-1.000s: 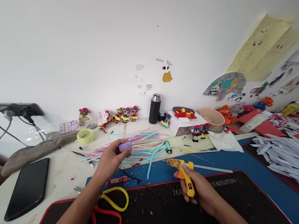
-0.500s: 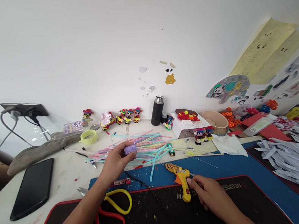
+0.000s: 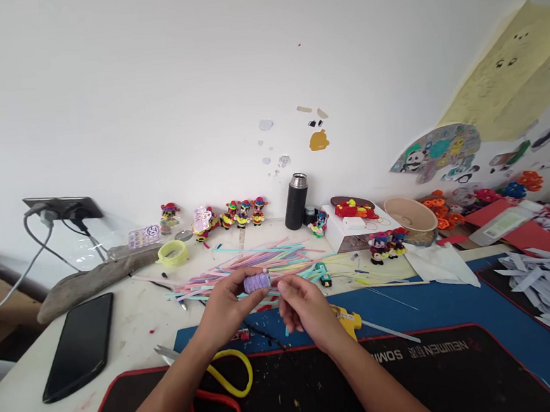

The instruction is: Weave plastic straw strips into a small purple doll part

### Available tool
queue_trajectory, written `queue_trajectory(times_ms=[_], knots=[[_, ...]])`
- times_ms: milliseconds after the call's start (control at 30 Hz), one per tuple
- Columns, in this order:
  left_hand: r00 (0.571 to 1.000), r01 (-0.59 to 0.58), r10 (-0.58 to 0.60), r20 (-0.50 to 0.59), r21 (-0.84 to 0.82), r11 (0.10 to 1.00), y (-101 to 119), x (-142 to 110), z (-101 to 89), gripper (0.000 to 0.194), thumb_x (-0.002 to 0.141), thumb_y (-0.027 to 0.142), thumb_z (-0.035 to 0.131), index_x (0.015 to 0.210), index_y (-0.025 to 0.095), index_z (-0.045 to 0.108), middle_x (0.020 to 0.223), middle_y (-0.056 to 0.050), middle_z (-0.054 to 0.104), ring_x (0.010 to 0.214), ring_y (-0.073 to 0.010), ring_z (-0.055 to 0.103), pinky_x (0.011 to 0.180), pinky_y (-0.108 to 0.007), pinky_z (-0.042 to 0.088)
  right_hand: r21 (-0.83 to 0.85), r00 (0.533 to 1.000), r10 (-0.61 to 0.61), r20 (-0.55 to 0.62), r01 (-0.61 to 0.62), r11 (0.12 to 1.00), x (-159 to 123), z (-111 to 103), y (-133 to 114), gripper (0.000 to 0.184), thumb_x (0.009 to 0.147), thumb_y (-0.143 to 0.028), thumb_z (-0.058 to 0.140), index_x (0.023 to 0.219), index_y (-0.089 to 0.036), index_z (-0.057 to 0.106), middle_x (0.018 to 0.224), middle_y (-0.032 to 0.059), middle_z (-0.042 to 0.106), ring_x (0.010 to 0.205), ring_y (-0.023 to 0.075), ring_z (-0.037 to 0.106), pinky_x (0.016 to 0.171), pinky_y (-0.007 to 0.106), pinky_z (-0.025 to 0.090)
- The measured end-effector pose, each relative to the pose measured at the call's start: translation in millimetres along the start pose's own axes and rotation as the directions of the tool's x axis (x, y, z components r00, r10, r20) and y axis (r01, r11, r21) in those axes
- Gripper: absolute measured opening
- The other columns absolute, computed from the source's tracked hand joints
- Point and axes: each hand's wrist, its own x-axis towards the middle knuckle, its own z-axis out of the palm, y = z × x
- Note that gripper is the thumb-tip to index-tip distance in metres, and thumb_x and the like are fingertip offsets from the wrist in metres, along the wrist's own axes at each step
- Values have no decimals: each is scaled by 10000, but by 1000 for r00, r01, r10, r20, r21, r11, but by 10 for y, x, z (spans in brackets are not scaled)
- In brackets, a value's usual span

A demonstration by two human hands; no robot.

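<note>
The left hand (image 3: 229, 306) pinches a ribbed lilac roll (image 3: 257, 283); the right hand (image 3: 308, 309), fingers curled, nears its end, grip unclear, beside a yellow glue gun (image 3: 349, 321)

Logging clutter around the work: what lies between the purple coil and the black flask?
In the head view, a loose heap of pastel strips lies between the coil and the flask.
</note>
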Motion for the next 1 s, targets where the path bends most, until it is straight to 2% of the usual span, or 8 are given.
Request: queue_trajectory(times_ms=[167, 300, 433, 567, 833, 1000], knots=[[988, -131, 140, -67, 123, 984, -10, -4, -17, 232, 862, 328, 748, 1077, 242, 757, 1068, -51, 780, 1034, -263, 706, 953, -400, 538, 132, 995, -7, 104, -7, 991, 191, 130, -25, 619, 857, -654, 719, 1230, -176, 596, 586, -58, 637, 344, 99, 518, 318, 176, 264], [959, -250, 268, -94, 170, 953, -41, 23, -29, 171, 875, 258, 750, 1046, 254, 758, 1145, -66, 724, 1156, -261, 659, 1034, -407, 507, 170, 993, -17, 120, -3, 985, 243, 159, -12, 544, 852, -608, 755, 1140, -166, 619, 550, -66, 616, 326, 84, 480, 315, 174, 251], [953, -263, 288, -91, 217, 940, -70, 32, -28, 160, 898, 229, 738, 1056, 257, 750, 1151, -68, 700, 1149, -249, 653, 1023, -398, 516, 186, 992, -23, 124, 0, 983, 269, 205, 50, 488, 871, -609, 736, 1056, -175, 613, 448, -99, 528, 302, 88, 436, 312, 177, 246], [955, -267, 292, -60, 262, 927, -75, 19, -5, 179, 900, 222, 739, 1076, 251, 749, 1167, -76, 705, 1165, -256, 647, 1035, -403, 513, 198, 997, -41, 65, 28, 980, 246, 210, 87, 496, 848, -619, 754, 1026, -172, 633, 390, -151, 382, 271, 74, 345, 304, 182, 247], [953, -265, 299, -46, 349, 899, -13, -7, 51, 171, 906, 280, 735, 1073, 248, 748, 1122, -88, 732, 1126, -277, 676, 987, -414, 556, 189, 1000, -25, 5, 24, 982, 195, 143, 73, 457, 802, -597, 786, 906, -180, 631, 419, -140, 404, 269, 53, 310, 290, 185, 213], [947, -282, 320, -43, 371, 885, -5, -18, 60, 172, 910, 261, 734, 1081, 246, 732, 1110, -79, 726, 1107, -263, 680, 967, -388, 554, 172, 1000, -26, -2, 26, 985, 183, 136, 68, 450, 810, -593, 774, 912, -178, 634, 423, -133, 423, 272, 55, 324, 293, 187, 210]])
